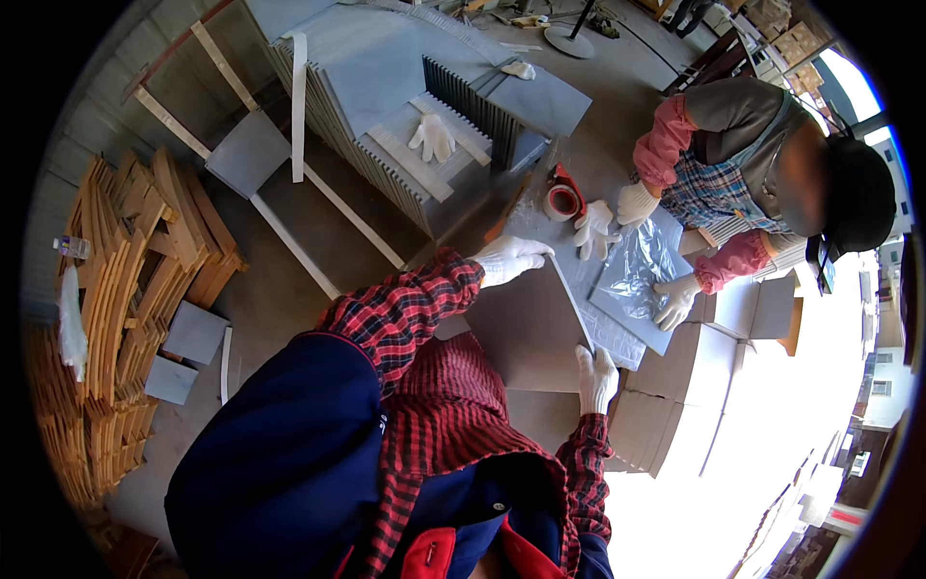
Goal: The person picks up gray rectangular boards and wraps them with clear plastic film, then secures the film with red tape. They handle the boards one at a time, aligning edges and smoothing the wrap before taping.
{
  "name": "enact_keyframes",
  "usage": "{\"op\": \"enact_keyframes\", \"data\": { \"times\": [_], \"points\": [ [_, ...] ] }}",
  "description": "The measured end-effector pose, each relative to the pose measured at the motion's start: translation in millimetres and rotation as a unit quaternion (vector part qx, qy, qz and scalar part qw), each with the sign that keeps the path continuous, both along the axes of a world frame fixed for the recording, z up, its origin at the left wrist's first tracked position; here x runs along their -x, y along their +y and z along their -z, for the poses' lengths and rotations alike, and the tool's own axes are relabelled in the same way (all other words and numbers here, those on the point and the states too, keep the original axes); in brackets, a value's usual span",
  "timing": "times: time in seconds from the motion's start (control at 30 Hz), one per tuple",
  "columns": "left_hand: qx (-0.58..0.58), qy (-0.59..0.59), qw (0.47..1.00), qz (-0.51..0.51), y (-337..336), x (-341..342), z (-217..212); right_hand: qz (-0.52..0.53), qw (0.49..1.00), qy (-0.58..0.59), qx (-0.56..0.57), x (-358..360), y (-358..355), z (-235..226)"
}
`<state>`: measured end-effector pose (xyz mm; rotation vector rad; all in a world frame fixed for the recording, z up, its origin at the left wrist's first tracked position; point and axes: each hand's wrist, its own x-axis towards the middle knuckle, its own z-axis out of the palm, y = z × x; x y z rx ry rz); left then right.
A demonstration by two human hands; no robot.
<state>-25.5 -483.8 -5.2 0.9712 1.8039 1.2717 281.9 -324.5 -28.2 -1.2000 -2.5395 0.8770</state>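
Observation:
A flat grey panel (521,333) is tilted up on edge in front of me, held by both hands. My left hand (511,261), in a white work glove, grips its upper corner. At the lower corner, my right hand (597,378), also gloved, closes on the same edge. Beyond the panel lies a worktable covered in clear film (622,345). On it, a plastic-wrapped panel (632,280) rests under a co-worker's gloved hand (678,299). The co-worker's other gloved hand (637,203) is near a loose white glove (595,232) and a red tape dispenser (562,200).
Tall stacks of grey panels (376,68) stand at the far side, a white glove (431,138) on them. Wooden frames (145,232) are piled at the left. Cartons (675,367) stand right of the table. A co-worker (743,145) leans in from the right.

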Motion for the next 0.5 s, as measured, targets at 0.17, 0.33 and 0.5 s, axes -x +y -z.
{"op": "enact_keyframes", "data": {
  "times": [0.17,0.33,0.5],
  "points": [
    [0.012,-0.179,0.984,0.018,-4.8,-3.2,3.3,0.014,0.995,-0.085,0.055,-6.2,-18.9,-31.8],
    [0.09,-0.124,0.987,0.05,12.4,-0.5,22.6,-0.045,0.993,-0.077,0.08,14.2,23.4,-40.8],
    [0.251,-0.063,0.965,0.051,22.4,-12.8,77.8,-0.089,0.963,-0.231,0.109,28.9,49.0,-4.4]
  ]
}}
